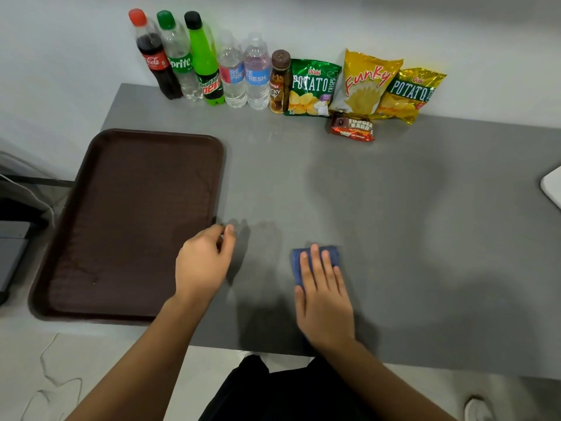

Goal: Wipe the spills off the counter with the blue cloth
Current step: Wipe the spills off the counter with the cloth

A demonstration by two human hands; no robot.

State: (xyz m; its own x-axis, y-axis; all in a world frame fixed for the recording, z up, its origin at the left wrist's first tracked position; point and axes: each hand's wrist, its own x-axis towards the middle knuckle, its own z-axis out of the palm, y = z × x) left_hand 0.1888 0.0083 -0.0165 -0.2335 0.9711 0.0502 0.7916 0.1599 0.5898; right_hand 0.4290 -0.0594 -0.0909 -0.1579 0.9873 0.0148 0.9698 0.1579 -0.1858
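A folded blue cloth (331, 256) lies on the grey counter (409, 223) near its front edge. My right hand (323, 296) rests flat on top of it, fingers spread, covering most of the cloth. My left hand (203, 262) hovers at the right edge of the brown tray (130, 220), fingers loosely curled with thumb and forefinger close together, holding nothing that I can see. No spill stands out on the counter surface.
Along the back wall stand several drink bottles (206, 62), snack bags (364, 86) and a small chocolate bar pack (352, 127). A white object (552, 186) pokes in at the right edge. The counter's front edge runs just below my hands.
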